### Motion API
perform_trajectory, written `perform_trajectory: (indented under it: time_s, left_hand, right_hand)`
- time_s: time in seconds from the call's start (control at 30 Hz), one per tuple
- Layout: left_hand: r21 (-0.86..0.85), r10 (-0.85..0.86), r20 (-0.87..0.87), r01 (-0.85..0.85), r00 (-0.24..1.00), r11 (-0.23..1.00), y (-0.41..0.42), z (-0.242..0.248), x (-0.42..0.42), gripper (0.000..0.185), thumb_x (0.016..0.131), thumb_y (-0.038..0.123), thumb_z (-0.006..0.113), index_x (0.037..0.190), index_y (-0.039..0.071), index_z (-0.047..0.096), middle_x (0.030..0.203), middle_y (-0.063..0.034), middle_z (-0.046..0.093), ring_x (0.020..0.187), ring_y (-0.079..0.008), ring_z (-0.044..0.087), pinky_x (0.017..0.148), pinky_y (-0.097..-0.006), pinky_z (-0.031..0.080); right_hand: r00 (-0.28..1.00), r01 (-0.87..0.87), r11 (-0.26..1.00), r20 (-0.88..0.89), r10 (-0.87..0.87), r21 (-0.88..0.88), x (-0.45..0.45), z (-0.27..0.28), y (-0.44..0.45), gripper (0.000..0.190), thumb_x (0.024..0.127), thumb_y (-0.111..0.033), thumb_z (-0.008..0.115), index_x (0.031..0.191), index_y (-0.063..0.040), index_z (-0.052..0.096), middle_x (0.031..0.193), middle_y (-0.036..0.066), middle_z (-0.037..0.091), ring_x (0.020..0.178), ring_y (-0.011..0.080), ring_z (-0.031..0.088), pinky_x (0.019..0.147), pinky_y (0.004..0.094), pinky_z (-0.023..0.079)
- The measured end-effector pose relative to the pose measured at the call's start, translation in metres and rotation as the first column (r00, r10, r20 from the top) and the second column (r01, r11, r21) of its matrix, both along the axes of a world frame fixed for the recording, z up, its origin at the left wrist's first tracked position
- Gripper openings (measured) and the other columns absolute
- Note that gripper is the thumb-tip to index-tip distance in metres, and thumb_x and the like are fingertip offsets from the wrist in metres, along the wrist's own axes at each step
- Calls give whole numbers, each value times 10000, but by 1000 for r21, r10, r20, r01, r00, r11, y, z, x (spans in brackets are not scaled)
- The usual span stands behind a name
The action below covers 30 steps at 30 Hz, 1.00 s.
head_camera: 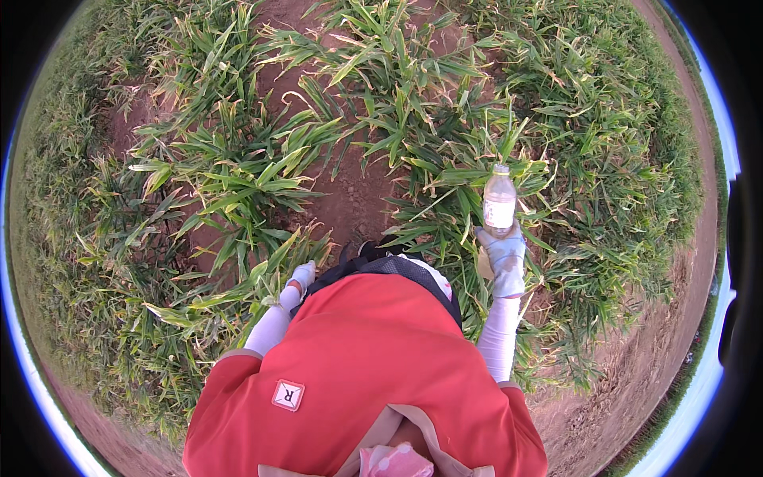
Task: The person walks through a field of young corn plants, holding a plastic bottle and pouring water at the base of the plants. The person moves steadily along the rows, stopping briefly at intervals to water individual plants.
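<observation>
My right hand [505,256], in a pale, soiled glove, is wrapped around the lower end of a clear plastic bottle [499,200]. The bottle has a yellowish ring at its neck and a white label with print. It points away from me over the leaves, and what is inside is hard to make out. A tan patch shows beside the thumb; I cannot tell what it is. Down by my left hip, my left hand [303,274] wears a light glove and is beside long-leaved green plants [268,280]. Its fingers are too small and partly turned away to read.
Rows of ginger-like plants [387,107], some with dry brown leaf tips, stand ahead and on both sides. Between them runs a strip of reddish bare soil [354,200]. A dirt track [685,268] curves along the right side. A dark bag or apron [381,265] is at my waist.
</observation>
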<state>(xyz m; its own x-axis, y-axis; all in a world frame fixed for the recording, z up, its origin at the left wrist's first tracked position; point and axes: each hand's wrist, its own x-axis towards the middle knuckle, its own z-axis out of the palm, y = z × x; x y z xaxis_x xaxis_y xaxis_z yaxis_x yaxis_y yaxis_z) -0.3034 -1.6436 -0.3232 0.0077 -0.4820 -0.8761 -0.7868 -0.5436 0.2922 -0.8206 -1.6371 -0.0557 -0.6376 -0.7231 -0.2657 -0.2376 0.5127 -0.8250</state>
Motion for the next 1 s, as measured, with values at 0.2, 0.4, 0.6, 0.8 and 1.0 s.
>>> perform_trajectory:
  time_s: [0.2,0.4,0.6,0.8,1.0]
  left_hand:
    - [106,-74,-8,75,997,992,4,-6,13,595,1022,454,271,1209,34,649,1199,-162,676,1132,-335,609,965,-389,453]
    - [94,68,10,-69,998,993,2,-4,14,596,943,499,422,1208,10,638,1299,-223,610,1254,-378,543,995,-433,430]
    - [100,227,28,-228,974,968,-22,-26,24,537,955,477,423,1176,40,644,1286,-222,610,1208,-389,559,976,-427,437]
    - [26,146,-41,-145,988,989,-67,-6,33,480,1016,454,389,1134,71,652,1167,-176,671,1098,-360,616,917,-394,464]
    - [-29,124,0,-124,992,992,-120,-41,33,531,1036,454,342,1131,31,648,1117,-176,691,1064,-324,639,888,-421,489]
  right_hand:
    - [1000,-15,999,20,14,41,12,5,-17,747,625,-245,895,1232,25,554,1083,106,704,931,165,672,846,307,535]
    - [995,-74,992,-61,81,104,18,21,-57,847,616,-278,897,1310,27,517,1088,120,706,947,197,680,867,320,528]
    - [988,-94,990,-110,105,101,21,21,-106,771,632,-235,872,1274,31,540,1064,123,702,919,196,669,852,317,522]
    - [999,-37,999,39,36,31,21,-5,-119,695,635,-230,872,1207,21,567,1050,107,700,910,179,664,837,312,522]
    - [998,-61,996,20,59,70,29,11,-153,719,638,-285,874,1218,10,568,1054,118,707,924,201,679,848,320,526]
